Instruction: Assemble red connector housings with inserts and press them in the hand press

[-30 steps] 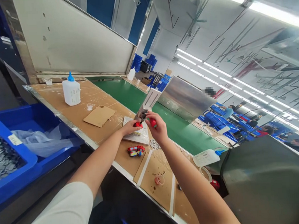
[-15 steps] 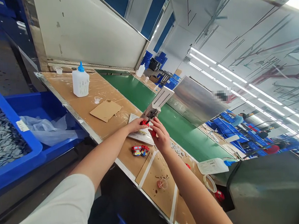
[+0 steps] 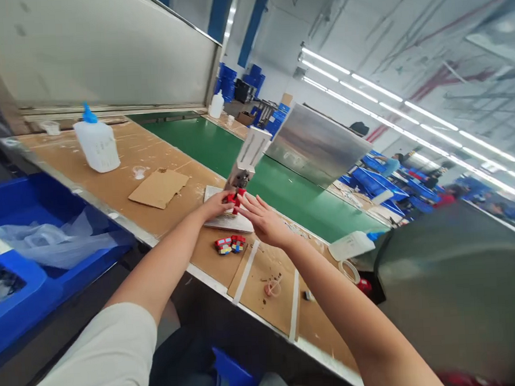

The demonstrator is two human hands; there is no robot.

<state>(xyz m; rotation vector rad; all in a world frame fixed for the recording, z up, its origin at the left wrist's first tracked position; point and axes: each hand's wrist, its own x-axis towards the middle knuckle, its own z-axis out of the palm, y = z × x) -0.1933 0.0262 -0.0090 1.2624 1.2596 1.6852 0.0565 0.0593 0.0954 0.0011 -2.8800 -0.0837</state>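
Observation:
My left hand (image 3: pixel 216 206) is closed on a small red toy-like part (image 3: pixel 232 202) at the foot of a metal jig (image 3: pixel 247 153). This jig stands upright on a pale base plate (image 3: pixel 228 222). My right hand (image 3: pixel 265 220) is open, its fingers stretched out flat, with the tips close to the red part; whether they touch it I cannot tell. Two small red, yellow and blue toy pieces (image 3: pixel 229 244) lie on the cardboard just in front of the plate.
A white bottle with a blue cap (image 3: pixel 97 145) stands at left, near a cardboard piece (image 3: pixel 157 188). Another bottle (image 3: pixel 350 245) lies at right beside a tape roll (image 3: pixel 349 271). Behind runs a green conveyor belt (image 3: pixel 181 136). A blue bin (image 3: pixel 20 205) sits left of the table edge.
My right hand's fingers have gone from curled to stretched out flat, a little away from the jig. My left hand stays at the red part. The view has turned slightly.

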